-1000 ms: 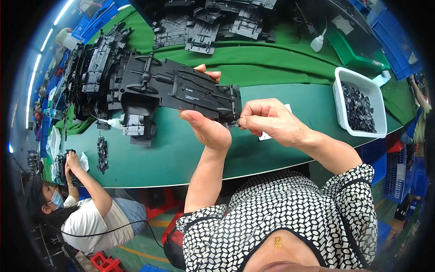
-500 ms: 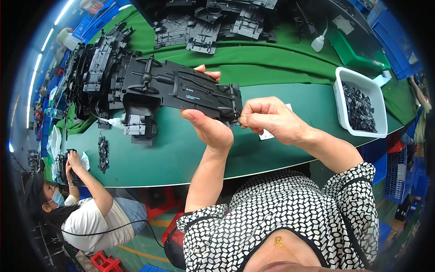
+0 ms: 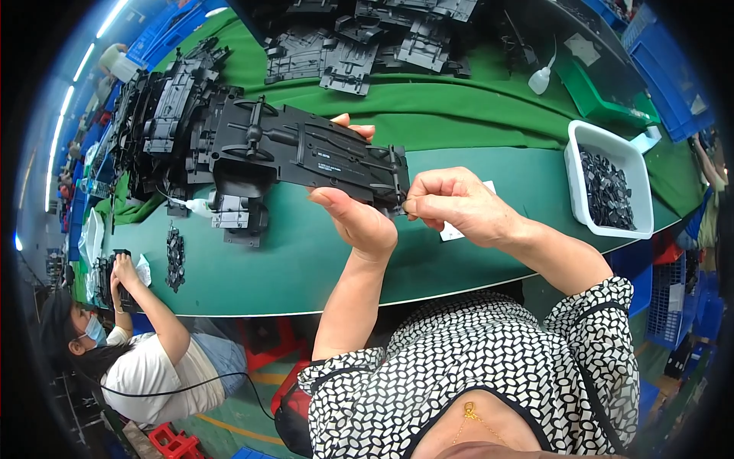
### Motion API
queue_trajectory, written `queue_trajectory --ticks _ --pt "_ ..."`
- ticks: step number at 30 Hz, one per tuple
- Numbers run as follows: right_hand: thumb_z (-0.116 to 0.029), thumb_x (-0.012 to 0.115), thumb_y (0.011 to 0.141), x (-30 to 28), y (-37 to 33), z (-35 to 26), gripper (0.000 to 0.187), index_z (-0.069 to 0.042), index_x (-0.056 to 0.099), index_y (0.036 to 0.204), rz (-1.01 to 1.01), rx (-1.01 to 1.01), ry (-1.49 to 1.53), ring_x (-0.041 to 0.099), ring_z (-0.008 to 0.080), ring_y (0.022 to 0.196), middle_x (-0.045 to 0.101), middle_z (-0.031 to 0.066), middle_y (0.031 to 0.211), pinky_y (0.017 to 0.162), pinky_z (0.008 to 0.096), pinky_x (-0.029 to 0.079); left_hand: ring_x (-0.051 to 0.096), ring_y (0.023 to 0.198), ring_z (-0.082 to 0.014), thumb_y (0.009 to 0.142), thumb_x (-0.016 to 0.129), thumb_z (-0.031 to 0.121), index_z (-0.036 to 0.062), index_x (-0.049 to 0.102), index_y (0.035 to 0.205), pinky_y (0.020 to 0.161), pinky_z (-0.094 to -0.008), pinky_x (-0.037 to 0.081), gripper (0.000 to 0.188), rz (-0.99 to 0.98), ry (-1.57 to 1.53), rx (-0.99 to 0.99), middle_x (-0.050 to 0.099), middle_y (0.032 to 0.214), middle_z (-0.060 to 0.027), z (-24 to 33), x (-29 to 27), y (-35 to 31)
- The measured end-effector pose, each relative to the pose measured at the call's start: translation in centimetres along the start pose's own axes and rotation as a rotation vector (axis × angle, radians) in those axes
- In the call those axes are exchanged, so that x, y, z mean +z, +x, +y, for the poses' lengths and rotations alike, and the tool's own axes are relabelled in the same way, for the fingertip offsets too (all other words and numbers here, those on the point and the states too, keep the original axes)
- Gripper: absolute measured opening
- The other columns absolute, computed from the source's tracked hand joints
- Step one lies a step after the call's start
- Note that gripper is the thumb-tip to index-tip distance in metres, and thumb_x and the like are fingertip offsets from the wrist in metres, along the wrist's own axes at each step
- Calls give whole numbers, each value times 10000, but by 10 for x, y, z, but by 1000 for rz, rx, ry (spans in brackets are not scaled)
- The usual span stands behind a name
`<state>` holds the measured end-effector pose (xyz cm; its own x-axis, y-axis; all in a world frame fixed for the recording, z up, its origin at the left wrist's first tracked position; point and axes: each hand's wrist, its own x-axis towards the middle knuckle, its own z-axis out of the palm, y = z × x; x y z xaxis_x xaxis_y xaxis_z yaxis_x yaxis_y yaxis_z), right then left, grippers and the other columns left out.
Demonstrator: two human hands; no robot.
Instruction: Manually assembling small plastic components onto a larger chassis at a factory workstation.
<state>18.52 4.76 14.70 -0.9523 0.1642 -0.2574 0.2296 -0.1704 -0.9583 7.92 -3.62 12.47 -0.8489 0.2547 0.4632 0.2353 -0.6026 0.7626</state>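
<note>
A long black plastic chassis plate (image 3: pixel 329 153) with moulded ribs and wheel-arch shapes is held above the green table. My left hand (image 3: pixel 359 218) supports it from beneath, thumb along the near edge and fingertips showing past the far edge. At the plate's right end, my right hand (image 3: pixel 459 205) pinches with thumb and index finger against the near corner. Whatever sits between those fingertips is too small to make out. Under my right hand lies a white card or paper (image 3: pixel 451 232), partly covered.
A white tub (image 3: pixel 572 172) of small black parts stands at right. Stacked black chassis parts (image 3: pixel 172 115) fill the left, more (image 3: pixel 348 65) lie at the back. Small bottles (image 3: pixel 200 206) (image 3: pixel 540 80) stand about. A co-worker (image 3: pixel 160 375) sits at lower left, handling black parts.
Very little differs. The whole view has shifted slightly, and the plate and both hands keep nearly the same pose, my right fingers still at the plate's corner.
</note>
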Motion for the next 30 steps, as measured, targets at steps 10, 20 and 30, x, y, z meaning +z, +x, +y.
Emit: queue_trajectory --ticks 10,20,30 --pt "-202 592 846 -8 -1 -2 189 -55 584 728 37 -6 -11 440 45 606 518 -31 657 543 211 346 504 1049 -218 908 217 690 28 286 1329 930 -370 409 788 -109 -1 1 433 1259 -145 -7 1 0" --pt "-139 589 840 -4 6 0 142 -19 598 764 92 -46 -132 493 86 614 542 5 671 556 230 381 448 1080 -152 922 339 629 22 291 1338 927 -312 365 737 -185 -109 81 417 1232 -78 -11 -11 2" --pt "-119 596 875 -1 4 3 136 -46 560 766 55 -60 85 449 60 548 530 -6 635 503 193 334 405 1108 -147 980 313 509 13 236 1399 942 -296 345 653 -218 -83 23 364 1313 -67 -14 -15 -11"
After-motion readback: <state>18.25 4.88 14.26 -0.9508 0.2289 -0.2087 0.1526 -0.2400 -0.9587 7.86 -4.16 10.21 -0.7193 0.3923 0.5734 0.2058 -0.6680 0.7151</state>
